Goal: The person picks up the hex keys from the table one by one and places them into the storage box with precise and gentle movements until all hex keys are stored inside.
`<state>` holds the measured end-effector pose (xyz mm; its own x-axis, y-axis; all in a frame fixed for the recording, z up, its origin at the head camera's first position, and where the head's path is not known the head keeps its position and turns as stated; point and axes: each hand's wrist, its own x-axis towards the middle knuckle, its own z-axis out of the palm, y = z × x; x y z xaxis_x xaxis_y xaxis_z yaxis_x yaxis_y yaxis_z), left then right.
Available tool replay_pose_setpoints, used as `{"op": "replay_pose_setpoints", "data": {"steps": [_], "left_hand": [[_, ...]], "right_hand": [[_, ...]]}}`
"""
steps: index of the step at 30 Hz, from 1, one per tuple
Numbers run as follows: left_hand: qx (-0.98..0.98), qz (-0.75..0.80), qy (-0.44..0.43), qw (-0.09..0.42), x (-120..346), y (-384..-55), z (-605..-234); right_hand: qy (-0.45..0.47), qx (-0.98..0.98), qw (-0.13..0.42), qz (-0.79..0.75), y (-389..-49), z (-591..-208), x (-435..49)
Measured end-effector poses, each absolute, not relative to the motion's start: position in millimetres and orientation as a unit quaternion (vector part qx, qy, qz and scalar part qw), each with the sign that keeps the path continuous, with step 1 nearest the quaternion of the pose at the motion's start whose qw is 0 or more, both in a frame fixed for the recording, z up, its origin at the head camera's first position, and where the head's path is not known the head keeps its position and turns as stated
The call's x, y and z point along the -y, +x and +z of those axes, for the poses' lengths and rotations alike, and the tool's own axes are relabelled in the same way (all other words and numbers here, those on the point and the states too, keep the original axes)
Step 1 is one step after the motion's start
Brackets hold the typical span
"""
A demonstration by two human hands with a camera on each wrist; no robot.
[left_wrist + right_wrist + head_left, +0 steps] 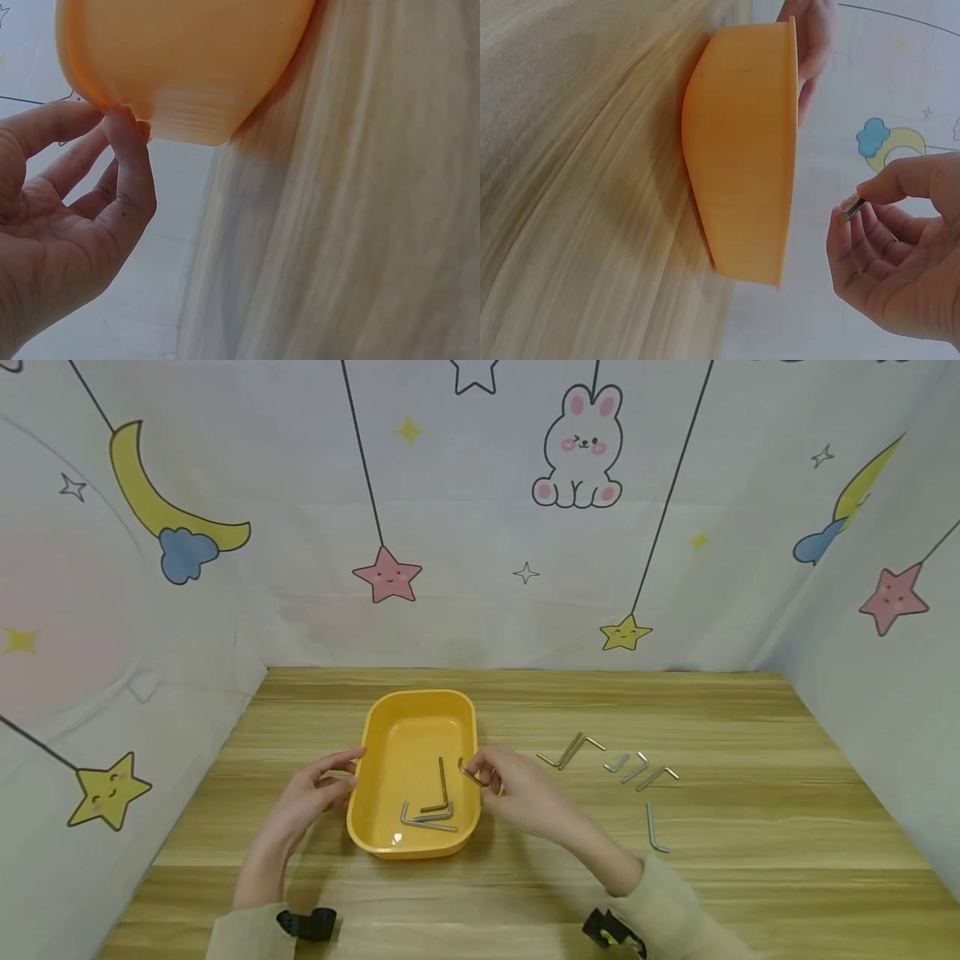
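Note:
A yellow plastic tray (390,852) sits on the wooden table. At its left rim, my left hand (303,802) pinches the edge between thumb and fingers, as the left wrist view shows. My right hand (521,793) pinches a hex key (471,772) over the tray's right rim; in the right wrist view only the short end of this hex key (850,208) shows between thumb and fingertips. Inside the tray lie a bronze-coloured hex key (443,781) and two silver hex keys (431,825), close together near the front.
To the right of the tray, several loose hex keys lie on the wooden table (750,760): bronze-coloured ones (572,750) at the back, small silver ones (637,768) beside them, and a silver hex key (652,827) nearer the front. A patterned cloth (480,627) hangs behind and along both sides.

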<state>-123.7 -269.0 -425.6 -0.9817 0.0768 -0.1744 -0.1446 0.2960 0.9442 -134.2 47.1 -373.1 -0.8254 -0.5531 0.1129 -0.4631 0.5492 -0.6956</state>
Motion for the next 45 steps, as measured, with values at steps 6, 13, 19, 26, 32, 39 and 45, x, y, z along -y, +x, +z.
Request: {"op": "replay_pose_setpoints", "data": {"steps": [6, 13, 19, 26, 32, 39, 45], "left_hand": [[-0.801, 0.591, -0.022, 0.093, 269, -124, -425], [-0.802, 0.590, -0.020, 0.094, 269, -123, -424], [-0.802, 0.590, -0.023, 0.094, 269, -123, -425], [-0.801, 0.591, -0.023, 0.094, 269, -122, -424], [-0.800, 0.591, -0.020, 0.095, 270, -123, -426], [-0.805, 0.584, -0.034, 0.099, 269, -123, -423], [-0.805, 0.583, -0.034, 0.100, 268, -123, -423]], "right_hand": [[-0.304, -0.867, 0.073, -0.387, -130, -375, -35], [-0.321, -0.862, 0.064, -0.387, -128, -380, -22], [-0.332, -0.851, 0.095, -0.395, -128, -381, -10], [-0.333, -0.848, 0.117, -0.394, -130, -382, 2], [-0.342, -0.855, 0.118, -0.372, -134, -386, 11], [-0.343, -0.857, 0.133, -0.361, -139, -394, 20], [-0.331, -0.860, 0.150, -0.357, -143, -398, 26]]}}
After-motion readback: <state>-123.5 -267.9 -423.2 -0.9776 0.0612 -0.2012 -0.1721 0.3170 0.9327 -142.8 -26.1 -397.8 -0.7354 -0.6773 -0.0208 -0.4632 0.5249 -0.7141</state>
